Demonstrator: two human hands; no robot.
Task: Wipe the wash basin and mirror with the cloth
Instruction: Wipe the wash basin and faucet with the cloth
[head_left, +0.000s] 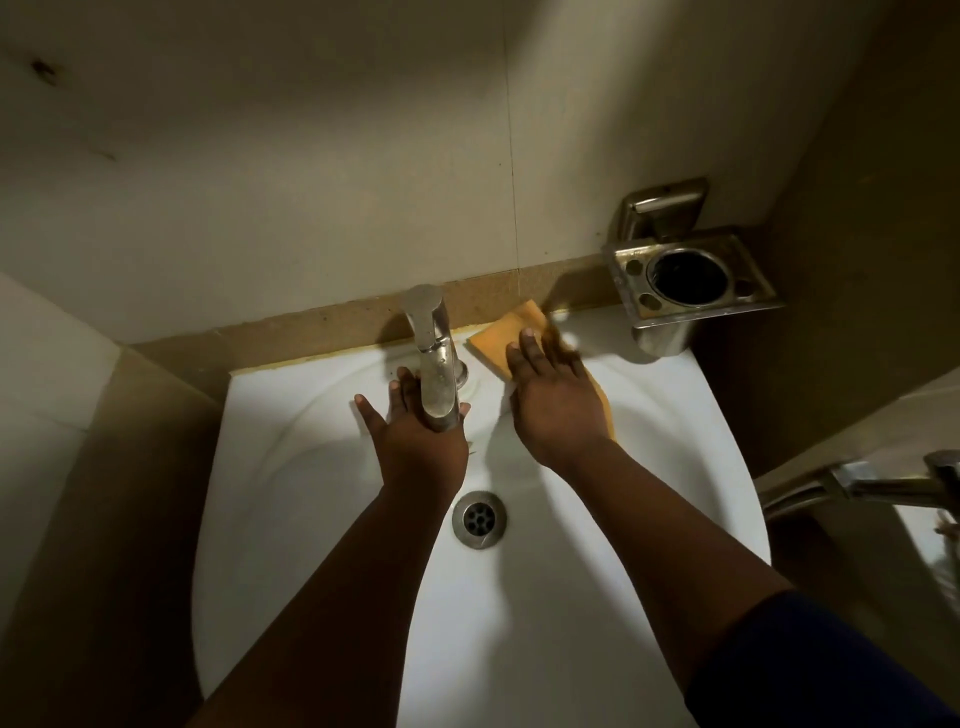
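- Tap (435, 358): on the basin (322, 467) back ledge, 12 o'clock of the drain (479, 518).
- My left hand (415, 441): under the tap spout, in the bowl.
- Cloth (511, 332): on the ledge at 2 o'clock of the tap, under my right hand (558, 400).
- Tumbler holder (691, 283): wall-mounted, 2 o'clock of the cloth.

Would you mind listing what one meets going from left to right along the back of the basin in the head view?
Left hand → tap → cloth under the right hand → steel holder.
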